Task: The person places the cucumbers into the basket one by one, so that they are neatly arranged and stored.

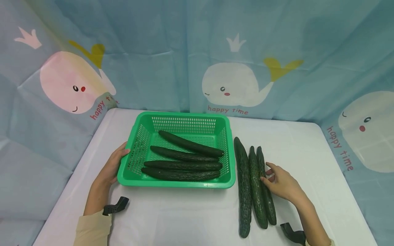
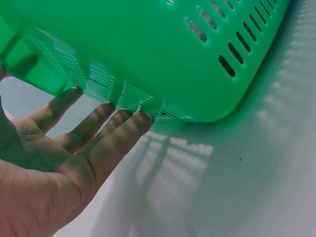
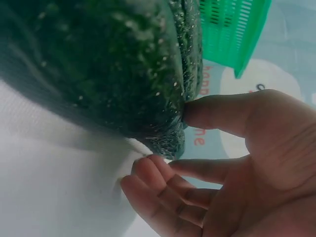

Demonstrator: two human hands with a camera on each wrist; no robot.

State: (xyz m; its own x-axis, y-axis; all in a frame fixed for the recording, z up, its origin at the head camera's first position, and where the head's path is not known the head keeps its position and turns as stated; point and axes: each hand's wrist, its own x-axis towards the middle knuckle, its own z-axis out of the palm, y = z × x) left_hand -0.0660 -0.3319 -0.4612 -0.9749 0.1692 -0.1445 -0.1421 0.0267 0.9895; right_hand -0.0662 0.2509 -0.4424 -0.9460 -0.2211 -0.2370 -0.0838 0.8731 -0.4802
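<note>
A green plastic basket (image 1: 176, 184) holds several dark green cucumbers (image 1: 181, 175), lying crosswise. At its left side my left hand (image 1: 114, 165) grips it, thumb over the rim; in the left wrist view the fingertips (image 2: 143, 117) touch the slotted outer wall. Right of the basket, three cucumbers lie lengthwise side by side: a long left one (image 1: 244, 188), a middle one (image 1: 258, 191) and a thinner right one (image 1: 271, 208). My right hand (image 1: 284, 182) is at the right one, thumb touching a cucumber (image 3: 108, 74) in the right wrist view, the other fingers loosely bent beside it.
Everything stands on a table with a white cloth (image 1: 172, 218). A blue curtain (image 1: 160, 78) with printed whales hangs behind the table and along its sides. Each wrist wears a small black camera mount (image 1: 116, 206).
</note>
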